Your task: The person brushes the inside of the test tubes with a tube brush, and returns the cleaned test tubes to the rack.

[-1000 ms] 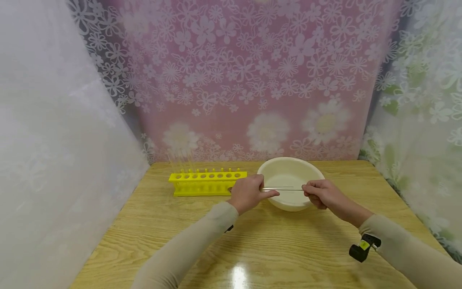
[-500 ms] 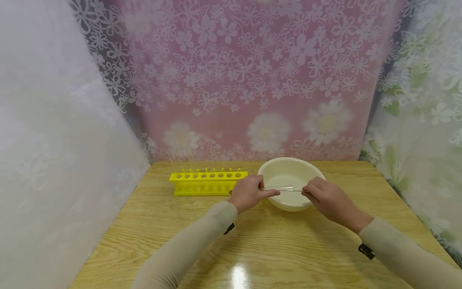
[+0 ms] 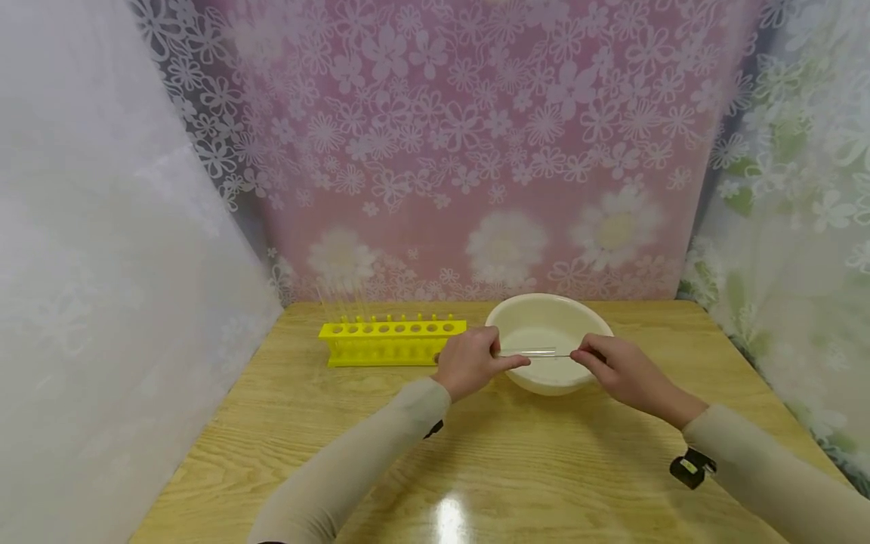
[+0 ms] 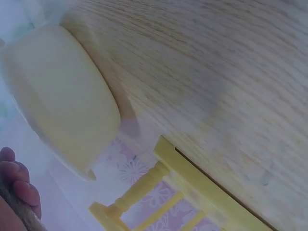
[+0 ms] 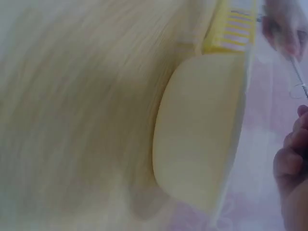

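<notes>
Over the cream basin point(image 3: 510, 311), my left hand point(image 3: 469, 364) grips a clear glass test tube point(image 3: 540, 352) that lies nearly level, its mouth to the right. A thin twisted wire point(image 5: 299, 72) runs into the tube. The fingertips of my right hand point(image 3: 621, 376) pinch the wire's outer end, just right of the tube mouth. It looks like the handle of a test tube brush; the fist hides most of the brush head. In the left wrist view, curled fingers point(image 4: 24, 187) wrap something greyish, too blurred to make out.
Left of the basin stands a yellow test tube rack point(image 3: 390, 330), with several clear tubes point(image 3: 343, 302) upright at its left end. Both stand on a wooden table point(image 3: 516, 468). Patterned curtains point(image 3: 462, 151) close off the back and sides.
My right hand has turned at the wrist, first one way and then partly back, with its fingertips still on the wire. The left hand and tube have hardly moved.
</notes>
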A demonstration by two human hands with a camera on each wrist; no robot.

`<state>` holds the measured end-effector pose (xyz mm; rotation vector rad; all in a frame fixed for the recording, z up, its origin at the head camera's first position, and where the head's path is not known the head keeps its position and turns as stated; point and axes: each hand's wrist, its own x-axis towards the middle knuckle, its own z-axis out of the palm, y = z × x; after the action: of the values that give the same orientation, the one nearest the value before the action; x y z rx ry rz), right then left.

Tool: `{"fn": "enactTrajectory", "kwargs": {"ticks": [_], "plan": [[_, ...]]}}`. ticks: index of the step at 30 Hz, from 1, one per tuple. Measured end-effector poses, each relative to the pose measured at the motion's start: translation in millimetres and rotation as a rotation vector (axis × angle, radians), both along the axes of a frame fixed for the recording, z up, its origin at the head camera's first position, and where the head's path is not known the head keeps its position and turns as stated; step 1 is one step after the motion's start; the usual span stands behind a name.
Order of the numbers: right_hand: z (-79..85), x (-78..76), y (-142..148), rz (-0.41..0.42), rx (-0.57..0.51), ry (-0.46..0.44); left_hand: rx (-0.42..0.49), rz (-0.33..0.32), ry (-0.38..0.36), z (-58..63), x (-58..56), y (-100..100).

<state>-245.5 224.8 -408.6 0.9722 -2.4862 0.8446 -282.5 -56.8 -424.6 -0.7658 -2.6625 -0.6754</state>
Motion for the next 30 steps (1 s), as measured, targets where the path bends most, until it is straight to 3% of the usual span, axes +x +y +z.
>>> {"fn": "enactTrajectory", "kwargs": {"ticks": [6, 8, 10, 13, 18, 21, 25, 30], "plan": [[10.4, -1.2, -3.0, -0.071, -0.243, -0.621, -0.067, 0.014, 0.071, -1.4, -0.3, 1.5], [12.2, -2.9, -3.6, -0.096, -0.290, -0.735, -0.079, 0.014, 0.087, -2.6, -0.9, 1.8], [11.6, -4.1, -3.4, -0.120, -0.275, -0.725, -0.074, 0.017, 0.088, -3.2, -1.6, 1.9], [6.5, -3.8, -2.4, -0.135, -0.169, -0.493, -0.037, 0.015, 0.051, -2.9, -2.4, 1.8], [-5.5, -3.9, -1.5, -0.102, 0.051, 0.181, 0.032, 0.021, -0.063, -0.9, -4.2, 1.0], [-8.3, -6.3, -1.3, -0.069, 0.110, 0.500, 0.040, 0.018, -0.105, 0.4, -4.7, 0.6], [-6.6, -9.7, 0.0, -0.015, 0.158, 0.708, 0.043, 0.006, -0.133, 1.2, -3.8, 0.6], [-5.3, -13.1, 2.8, 0.044, 0.220, 0.792, 0.042, 0.012, -0.131, 0.2, -3.7, 0.7]]}}
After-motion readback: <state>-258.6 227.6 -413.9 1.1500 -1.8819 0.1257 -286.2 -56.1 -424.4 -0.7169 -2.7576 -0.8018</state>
